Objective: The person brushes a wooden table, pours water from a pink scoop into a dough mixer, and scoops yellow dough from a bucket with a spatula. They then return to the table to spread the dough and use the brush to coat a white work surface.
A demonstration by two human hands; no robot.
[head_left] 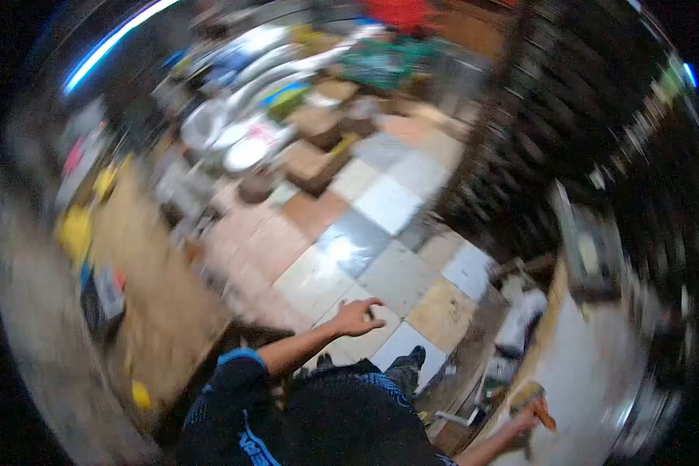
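My left hand [356, 318] is out over the tiled floor, thumb and fingers curved apart with nothing visible between them. Low at the right, my right hand [526, 420] is closed around what looks like a paintbrush [527, 393], with a yellowish head and an orange-brown handle end poking out past the fingers. That hand is over or against a pale work surface [575, 373]; motion blur hides whether the brush touches it.
Patchwork tiles [400, 276] cover the floor around my feet. A brown table [144, 287] stands on the left. Cardboard boxes [311, 165], sacks and white round containers [247, 155] crowd the back. Dark racks rise at the right, near a grey box-like object [590, 252].
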